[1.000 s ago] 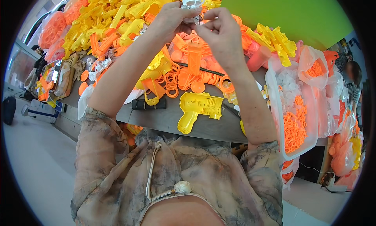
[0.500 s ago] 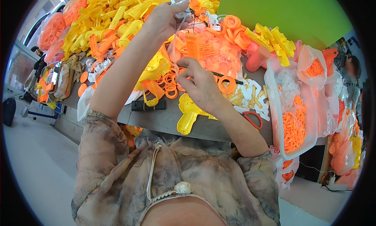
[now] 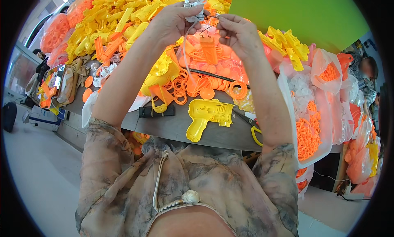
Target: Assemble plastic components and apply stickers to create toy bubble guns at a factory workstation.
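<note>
Raised over the far part of the table, my left hand (image 3: pixel 174 23) grips a white round plastic mechanism (image 3: pixel 194 3). A thin pale tube (image 3: pixel 185 52) trails down from it toward the orange rings. Just to its right, my right hand (image 3: pixel 240 31) is closed in a pinch on thin black wires (image 3: pixel 209 18) that run from the mechanism. Below the wires is an orange box-shaped piece (image 3: pixel 208 51), apparently hanging from them. Nearer me on the table lies a yellow gun-shaped half shell (image 3: pixel 209 113), its inner side up.
Yellow shells (image 3: pixel 119 11) heap up at the back left. Orange rings (image 3: pixel 180 87) lie mid-table. Scissors (image 3: pixel 255 134) rest beside my right forearm. A black block (image 3: pixel 156 111) sits near the front edge. At right stands a translucent bin (image 3: pixel 324 153) of orange parts; a person (image 3: pixel 368 70) is beyond.
My right hand has risen from above the orange rings to the wires beside the white mechanism. The yellow half shell and scissors show more fully. My left hand still holds the mechanism.
</note>
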